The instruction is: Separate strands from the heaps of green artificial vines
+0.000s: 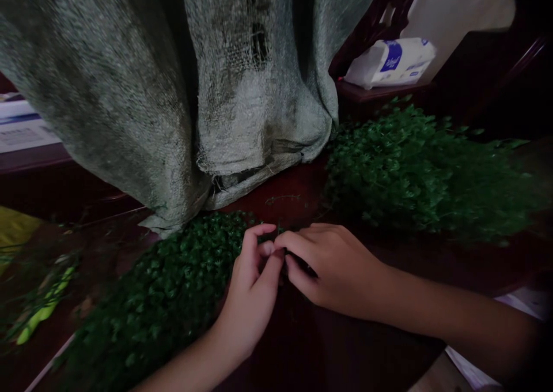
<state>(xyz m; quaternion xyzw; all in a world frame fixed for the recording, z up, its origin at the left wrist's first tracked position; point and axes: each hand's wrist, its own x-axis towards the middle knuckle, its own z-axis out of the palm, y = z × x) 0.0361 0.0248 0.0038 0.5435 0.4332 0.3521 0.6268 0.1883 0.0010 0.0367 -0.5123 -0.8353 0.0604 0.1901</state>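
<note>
My left hand [253, 279] and my right hand [334, 265] meet at the fingertips, low in the middle of the view. Thumb and fingers are drawn together on both. Whatever they pinch is too small and dark to make out. Just left of my left hand lies a dense pile of small-leaved green sprigs [164, 288], partly covered by that forearm. A larger heap of feathery green stems [389, 173] rests beyond my right hand. One thin loose sprig [283, 198] lies on the dark red tabletop [298, 178] past my fingers.
A grey-green woven sack [242, 104] with frayed holes stands behind the greens. To its right, a white tissue pack [397, 63] sits on a dark wooden ledge. At far left are a white box [23, 129], a yellow-green slender object [45, 308] and scattered stems.
</note>
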